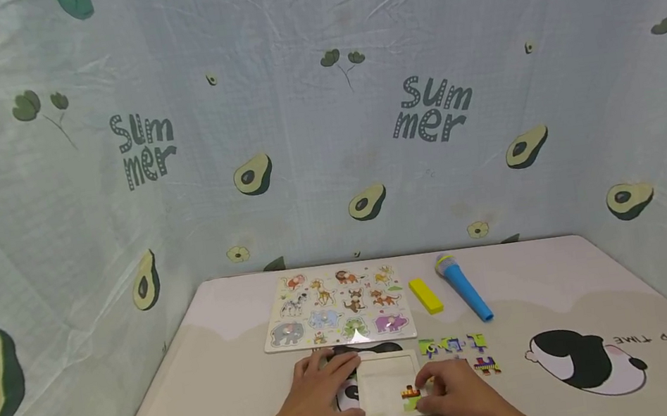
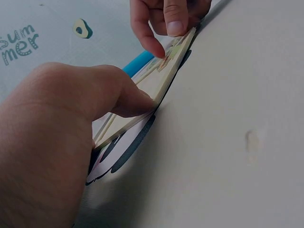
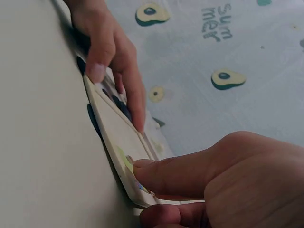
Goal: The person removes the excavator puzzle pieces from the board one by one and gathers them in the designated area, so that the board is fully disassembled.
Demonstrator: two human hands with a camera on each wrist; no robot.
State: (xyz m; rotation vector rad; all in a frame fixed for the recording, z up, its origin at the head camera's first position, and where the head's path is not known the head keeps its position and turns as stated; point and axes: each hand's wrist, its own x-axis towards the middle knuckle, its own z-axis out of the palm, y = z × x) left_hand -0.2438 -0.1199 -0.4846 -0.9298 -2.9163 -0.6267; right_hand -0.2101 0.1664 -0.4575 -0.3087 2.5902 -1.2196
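Observation:
A small pale wooden puzzle tray [image 1: 383, 379] lies on the table before me. My left hand [image 1: 318, 398] grips its left side, thumb at the near corner and fingers at the far one; the left wrist view shows the thumb on the tray's rim [image 2: 159, 97]. In the tray's near right corner sits a colourful puzzle piece [image 1: 411, 397]. My right hand [image 1: 462, 392] holds that piece at its right edge between thumb and index finger. Several loose puzzle pieces [image 1: 452, 345] lie just beyond the right hand, partly hidden by it.
Behind the tray lies a larger animal puzzle board [image 1: 335, 311]. A yellow block [image 1: 425, 295] and a blue toy microphone [image 1: 465, 289] lie to its right. Printed sheeting [image 1: 321, 117] hangs around the table's back and sides.

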